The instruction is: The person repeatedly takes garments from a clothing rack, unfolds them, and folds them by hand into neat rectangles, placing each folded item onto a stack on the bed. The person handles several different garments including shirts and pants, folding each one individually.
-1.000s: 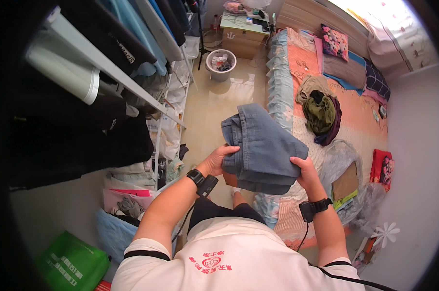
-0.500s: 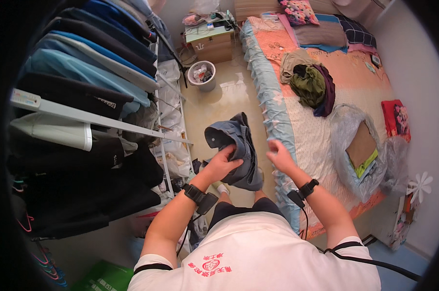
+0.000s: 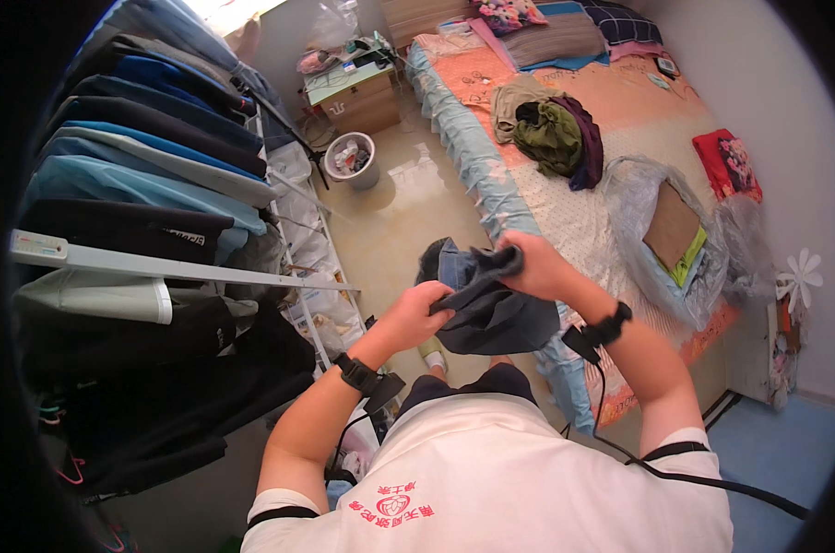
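Observation:
A dark blue-grey garment (image 3: 500,318), denim-like, hangs bunched in front of my body above the floor; its exact kind is unclear. My left hand (image 3: 414,319) pinches its left edge, fingers closed on the cloth. On the other side my right hand (image 3: 537,267) grips the upper right edge, with the fingers partly hidden by fabric. Between the two hands the upper edge is drawn across, and the rest droops in loose folds. A dark band with a small black box is on each wrist.
On the right, the bed (image 3: 565,221) bears a pile of green, beige and purple clothes (image 3: 551,138) and an opened clear plastic bag (image 3: 620,240) of folded items. Left stands a rack of hanging clothes (image 3: 150,184) with a pale rail (image 3: 196,269). A waste bin (image 3: 353,177) stands ahead.
My right hand has come in from the right and taken hold of the garment. The garment is now stretched between both hands, and the view has turned a little.

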Available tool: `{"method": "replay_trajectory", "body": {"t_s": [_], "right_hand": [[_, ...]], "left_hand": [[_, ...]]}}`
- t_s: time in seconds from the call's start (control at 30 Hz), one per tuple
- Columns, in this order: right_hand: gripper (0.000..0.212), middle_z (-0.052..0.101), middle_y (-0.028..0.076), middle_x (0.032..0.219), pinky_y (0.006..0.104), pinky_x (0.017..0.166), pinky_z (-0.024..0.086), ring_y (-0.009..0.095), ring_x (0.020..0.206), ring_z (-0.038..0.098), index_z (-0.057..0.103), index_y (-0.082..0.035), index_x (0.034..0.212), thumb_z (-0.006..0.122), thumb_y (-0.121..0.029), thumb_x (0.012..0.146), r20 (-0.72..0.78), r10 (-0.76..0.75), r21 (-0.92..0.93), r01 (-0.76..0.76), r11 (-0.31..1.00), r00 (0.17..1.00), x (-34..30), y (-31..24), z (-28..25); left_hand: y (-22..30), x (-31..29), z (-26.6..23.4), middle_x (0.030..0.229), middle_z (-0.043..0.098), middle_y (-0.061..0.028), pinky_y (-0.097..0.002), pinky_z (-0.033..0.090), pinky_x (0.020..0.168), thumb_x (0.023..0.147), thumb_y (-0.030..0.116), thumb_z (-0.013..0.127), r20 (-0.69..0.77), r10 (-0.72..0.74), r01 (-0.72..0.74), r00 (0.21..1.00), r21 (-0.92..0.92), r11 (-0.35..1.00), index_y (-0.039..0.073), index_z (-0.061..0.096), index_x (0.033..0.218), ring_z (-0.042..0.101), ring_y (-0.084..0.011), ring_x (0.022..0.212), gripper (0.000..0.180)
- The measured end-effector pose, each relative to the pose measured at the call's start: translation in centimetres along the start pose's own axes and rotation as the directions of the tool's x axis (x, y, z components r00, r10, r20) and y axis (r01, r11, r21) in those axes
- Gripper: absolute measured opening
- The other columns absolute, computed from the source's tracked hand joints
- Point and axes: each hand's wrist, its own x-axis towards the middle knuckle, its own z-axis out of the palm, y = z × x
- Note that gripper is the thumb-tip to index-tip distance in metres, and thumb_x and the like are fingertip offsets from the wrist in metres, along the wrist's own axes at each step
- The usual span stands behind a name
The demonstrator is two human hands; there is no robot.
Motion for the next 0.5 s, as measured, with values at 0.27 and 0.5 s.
{"method": "replay_trajectory", "body": {"t_s": [0.27,0.5], "right_hand": [[0.027,0.064,0.013,0.089,0.0352,0.072,0.052,0.031,0.082,0.065,0.051,-0.003,0.080,0.073,0.008,0.069,-0.237,-0.095,-0.108,0.071,0.992,0.967,-12.1,-3.4,1.0],[0.030,0.067,0.012,0.089,0.0347,0.078,0.055,0.030,0.086,0.069,0.051,-0.004,0.079,0.077,0.007,0.069,-0.266,-0.035,-0.121,0.002,0.993,0.963,-17.7,-2.8,-0.3]], "left_hand": [[1.1,2.1,-0.1,0.093,0.066,-0.0018,-0.0278,0.051,0.078,0.095,0.009,0.075,0.294,-0.003,0.074,0.956,-0.231,0.970,-0.001,0.071,0.108,0.061,-0.0123,0.085,0.017],[4.3,6.3,1.5,0.091,0.066,0.0011,-0.0268,0.051,0.079,0.102,0.007,0.066,0.479,-0.079,0.235,0.875,-0.277,0.932,-0.001,0.069,0.109,0.059,-0.0092,0.084,0.012]]}}
